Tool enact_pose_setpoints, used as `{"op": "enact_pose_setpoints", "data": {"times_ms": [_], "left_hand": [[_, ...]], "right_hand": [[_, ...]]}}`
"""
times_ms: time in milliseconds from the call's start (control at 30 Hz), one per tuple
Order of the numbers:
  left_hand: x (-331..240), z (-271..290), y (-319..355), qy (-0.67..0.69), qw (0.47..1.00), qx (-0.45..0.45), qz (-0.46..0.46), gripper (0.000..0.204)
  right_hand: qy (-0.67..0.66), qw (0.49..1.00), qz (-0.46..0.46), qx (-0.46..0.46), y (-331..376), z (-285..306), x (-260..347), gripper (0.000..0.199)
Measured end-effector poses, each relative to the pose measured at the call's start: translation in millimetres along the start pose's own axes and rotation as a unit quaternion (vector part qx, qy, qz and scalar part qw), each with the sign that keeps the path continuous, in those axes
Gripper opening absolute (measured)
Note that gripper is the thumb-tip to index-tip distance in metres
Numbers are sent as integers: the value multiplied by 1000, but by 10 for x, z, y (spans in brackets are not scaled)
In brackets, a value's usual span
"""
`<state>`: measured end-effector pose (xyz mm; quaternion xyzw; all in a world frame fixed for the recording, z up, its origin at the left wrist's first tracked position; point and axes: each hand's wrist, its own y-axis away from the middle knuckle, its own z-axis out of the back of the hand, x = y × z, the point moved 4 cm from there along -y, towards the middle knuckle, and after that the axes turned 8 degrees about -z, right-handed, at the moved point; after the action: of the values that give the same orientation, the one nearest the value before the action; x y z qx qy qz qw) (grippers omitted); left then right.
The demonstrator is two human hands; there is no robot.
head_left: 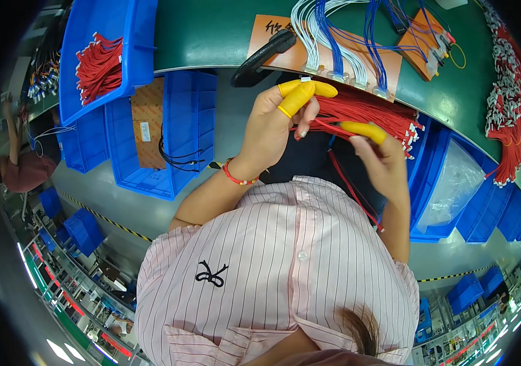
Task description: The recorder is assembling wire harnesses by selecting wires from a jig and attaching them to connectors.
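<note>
My left hand [281, 116], with yellow finger cots on its thumb and a finger, is closed in a pinch at the table's front edge. A small white connector [305, 79] sticks out from its fingertips. My right hand [382, 152], lower and to the right, has a yellow cot on a finger and pinches a red wire [327, 126] that stretches between the hands. Behind and below them lies a thick bundle of red wires [367, 113] with white connectors at its right end. A few loose red wires [352, 186] hang down beside my right forearm.
An orange board [278, 58] on the green table [211, 30] carries white and blue wires in clear connectors, with a black handle-like piece [266, 58] beside it. Blue bins [190, 134] flank me; one [138, 49] holds red wires. More red wires [510, 122] lie at far right.
</note>
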<state>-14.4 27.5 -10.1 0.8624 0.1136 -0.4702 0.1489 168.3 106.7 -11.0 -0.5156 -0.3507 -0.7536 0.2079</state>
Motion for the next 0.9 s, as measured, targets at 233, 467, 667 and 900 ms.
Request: {"op": "enact_pose_setpoints", "data": {"times_ms": [233, 467, 667, 900], "left_hand": [[30, 36, -82, -4, 1000, -17, 9, 34], [27, 16, -111, -40, 998, -54, 0, 33], [22, -47, -81, -32, 995, -99, 2, 32], [7, -56, -97, -36, 994, -104, 16, 35]], "right_hand": [[-413, 910, -39, -3, 111, 545, -223, 15], [-538, 841, -19, 41, 63, 131, -88, 23], [-424, 903, -59, 24, -28, -21, -6, 23], [-345, 933, -66, -81, -134, 6, 65, 25]]}}
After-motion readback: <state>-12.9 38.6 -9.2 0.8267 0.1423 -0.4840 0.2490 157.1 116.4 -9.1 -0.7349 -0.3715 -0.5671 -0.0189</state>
